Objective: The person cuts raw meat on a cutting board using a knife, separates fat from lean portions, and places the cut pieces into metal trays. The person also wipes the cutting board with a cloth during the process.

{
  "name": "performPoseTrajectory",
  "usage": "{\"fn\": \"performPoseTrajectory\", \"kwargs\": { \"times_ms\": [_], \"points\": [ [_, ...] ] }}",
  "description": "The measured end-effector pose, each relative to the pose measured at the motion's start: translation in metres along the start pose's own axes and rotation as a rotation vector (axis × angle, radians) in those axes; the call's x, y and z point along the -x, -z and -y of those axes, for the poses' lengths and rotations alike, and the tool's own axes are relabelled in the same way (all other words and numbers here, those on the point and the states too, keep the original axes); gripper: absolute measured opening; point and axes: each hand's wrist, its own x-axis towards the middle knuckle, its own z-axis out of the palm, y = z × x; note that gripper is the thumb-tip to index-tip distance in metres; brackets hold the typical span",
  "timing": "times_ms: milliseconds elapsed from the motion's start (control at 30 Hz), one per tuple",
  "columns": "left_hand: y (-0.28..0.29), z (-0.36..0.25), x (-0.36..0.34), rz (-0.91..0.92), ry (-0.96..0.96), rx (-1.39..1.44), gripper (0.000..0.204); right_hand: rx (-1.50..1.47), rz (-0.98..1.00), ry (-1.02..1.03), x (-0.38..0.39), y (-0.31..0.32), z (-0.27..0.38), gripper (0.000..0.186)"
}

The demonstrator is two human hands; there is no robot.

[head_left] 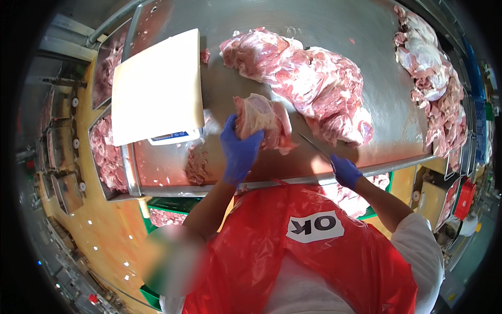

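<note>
In a blue glove, my left hand (pixel 241 152) grips the near left side of a piece of raw meat (pixel 261 118), pale with fat on top. My right hand (pixel 345 171), gloved in blue too, is closed round the handle of a knife (pixel 315 146). The thin blade points up and left toward the held piece, with its tip a little apart from it. Just beyond lies a large heap of raw meat (pixel 314 78) on the steel table (pixel 230 172). Small meat scraps (pixel 196 166) lie left of my left hand.
A scale with a pale, flat board (pixel 157 89) on it stands at the left. Metal bins of meat (pixel 107 152) adjoin the table's left end. More meat (pixel 431 78) lies along the right edge. Green crates (pixel 162 216) with meat sit below the near edge, close to my red apron (pixel 251 235).
</note>
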Motion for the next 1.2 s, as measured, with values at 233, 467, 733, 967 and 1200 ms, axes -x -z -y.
{"fn": "performPoseTrajectory", "kwargs": {
  "times_ms": [233,467,733,967,1200],
  "points": [
    [0.053,-0.074,0.029,0.179,-0.154,-0.18,0.06,-0.258,-0.423,0.073,-0.026,-0.007,0.04,0.006],
    [0.065,-0.073,0.057,0.336,-0.14,-0.024,0.046,0.111,-0.989,0.503,-0.085,-0.017,0.051,0.013],
    [0.076,-0.059,0.063,0.326,0.001,0.064,0.049,-0.471,-0.505,-0.125,-0.057,-0.053,-0.024,0.017],
    [0.197,-0.182,-0.039,0.213,-0.448,-0.071,0.03,-0.521,-0.75,-0.053,-0.059,-0.034,0.001,0.031],
    [0.398,-0.301,-0.214,-1.57,-0.627,-0.129,0.028,-0.868,-0.659,-0.104,-0.062,-0.01,0.023,0.036]
  ]
}}
